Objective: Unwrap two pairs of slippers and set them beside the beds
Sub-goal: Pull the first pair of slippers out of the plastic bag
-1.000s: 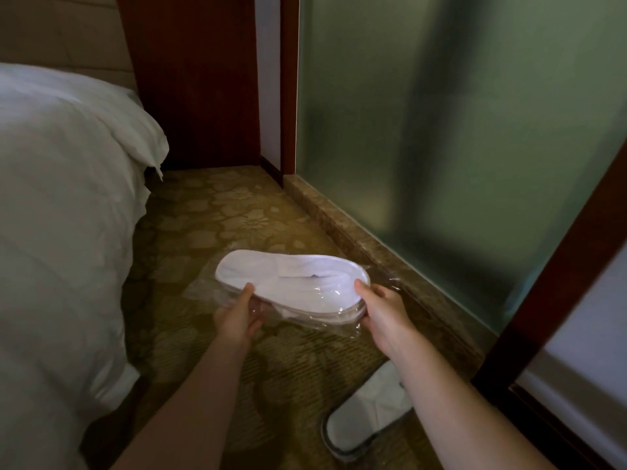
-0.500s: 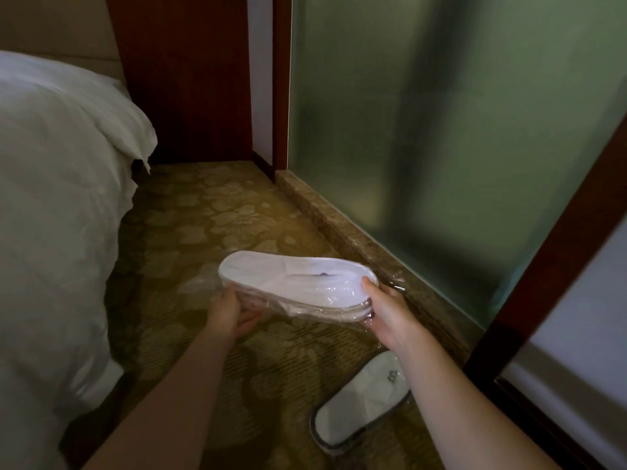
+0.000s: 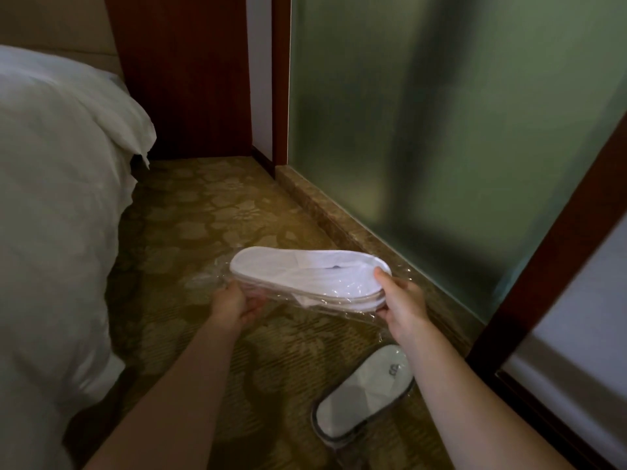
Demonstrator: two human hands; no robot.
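Wrapped pair: two white slippers point(image 3: 305, 276), stacked flat inside a clear plastic wrapper point(image 3: 342, 301), were held level above the carpet point(image 3: 210, 215), between the bed and the glass partition.
Wrapper: it remained around the pair; loose film stuck out past the left end and hung crinkled below the right end.
Left hand point(image 3: 232, 305): its grip was closed on the left end of the package, thumb on top of the film, fingers curled beneath it.
Right hand point(image 3: 402, 301): its grip pinched the right end of the package, thumb pressed on the upper slipper through the plastic, fingers under the stack.
Loose slipper point(image 3: 364, 393): a single white slipper with a dark edge lay sole-down on the carpet, below the right forearm and well apart from the held pair; a small mark showed on its upper, too blurred to read.
Bed point(image 3: 51, 215): white bedding filled the left side, its edge draped down to the carpet.
Glass partition point(image 3: 441, 147): frosted greenish glass stood on the right above a stone sill point(image 3: 339, 225) that ran along the carpet's edge.
Wood panel point(image 3: 183, 76): dark red-brown panelling closed off the far end of the aisle.
Carpet: gold-brown with a pale floral pattern.
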